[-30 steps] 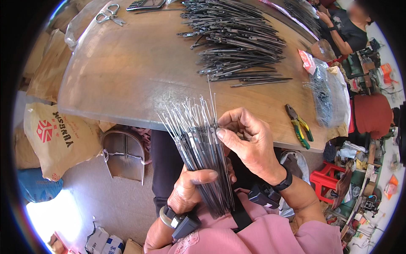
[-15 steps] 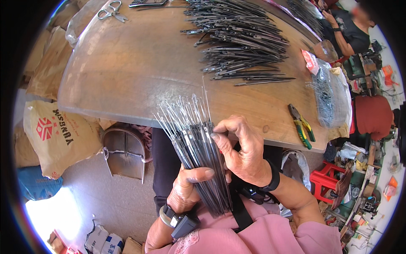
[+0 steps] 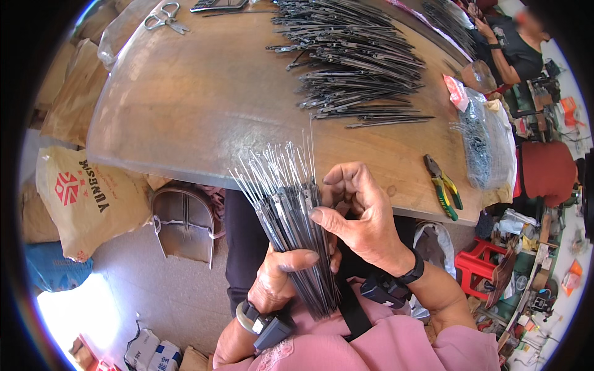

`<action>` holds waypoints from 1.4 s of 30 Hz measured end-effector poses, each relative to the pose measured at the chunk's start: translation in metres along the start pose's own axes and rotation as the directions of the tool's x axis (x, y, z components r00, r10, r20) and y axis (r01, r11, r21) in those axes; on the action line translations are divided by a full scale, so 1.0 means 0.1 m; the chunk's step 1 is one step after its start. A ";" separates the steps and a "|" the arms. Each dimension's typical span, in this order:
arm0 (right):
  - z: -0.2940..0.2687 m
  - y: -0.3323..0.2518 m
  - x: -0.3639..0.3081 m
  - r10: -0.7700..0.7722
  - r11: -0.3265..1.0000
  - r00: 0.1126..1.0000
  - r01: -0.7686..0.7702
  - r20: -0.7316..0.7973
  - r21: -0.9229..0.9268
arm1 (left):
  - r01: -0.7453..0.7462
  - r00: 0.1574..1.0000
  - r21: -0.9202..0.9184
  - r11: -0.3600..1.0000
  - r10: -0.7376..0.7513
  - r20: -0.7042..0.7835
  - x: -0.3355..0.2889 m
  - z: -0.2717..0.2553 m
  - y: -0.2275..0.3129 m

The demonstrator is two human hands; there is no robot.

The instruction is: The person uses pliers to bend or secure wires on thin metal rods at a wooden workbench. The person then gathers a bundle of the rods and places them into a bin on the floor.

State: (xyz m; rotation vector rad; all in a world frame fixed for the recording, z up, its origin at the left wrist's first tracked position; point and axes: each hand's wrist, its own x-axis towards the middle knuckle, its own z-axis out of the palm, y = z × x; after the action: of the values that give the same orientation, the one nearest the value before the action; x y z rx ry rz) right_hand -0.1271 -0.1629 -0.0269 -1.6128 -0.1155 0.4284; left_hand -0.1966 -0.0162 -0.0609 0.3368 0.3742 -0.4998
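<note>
My left hand is closed round a bundle of thin black metal strips, held upright and slanting over my lap. Bright wires, some ending in small loops, fan out of its top. One wire stands taller than the others at the right side. Beside the bundle's right edge is my right hand, its thumb and curled fingers apart with nothing visible between them. The thumb tip is close to the strips; whether it touches them I cannot tell. Beyond, on the wooden table, lies a large pile of similar black strips.
Pliers with green and yellow handles lie near the table's right edge, by a plastic bag of wires. Scissors rest at far left. A dustpan and a red stool are below. Another person sits at far right.
My right thumb and fingers have parted from their pinch at the bundle's right edge, and the hand has shifted slightly right. My left hand still grips the bundle.
</note>
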 end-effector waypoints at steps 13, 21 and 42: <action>-0.62 -0.70 0.93 -0.146 0.953 0.841 0.261 0.522 -0.153 | 0.124 0.986 0.168 0.978 -0.141 0.089 -0.01 0.14 -0.02; -0.55 -0.87 1.12 0.007 0.930 0.709 0.255 0.705 -0.266 | 0.175 0.978 0.247 0.953 -0.197 0.065 -0.01 0.15 -0.02; -0.14 -0.98 1.27 0.161 0.913 0.601 0.210 0.783 -0.349 | 0.181 0.981 0.238 0.954 -0.192 0.025 0.04 0.22 -0.02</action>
State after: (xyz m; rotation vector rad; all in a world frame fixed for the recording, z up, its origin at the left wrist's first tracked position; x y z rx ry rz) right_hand 0.0126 -0.1252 0.0433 -1.7002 -0.9884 1.1673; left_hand -0.1891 -0.0278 -0.0439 0.5209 0.3011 -0.7397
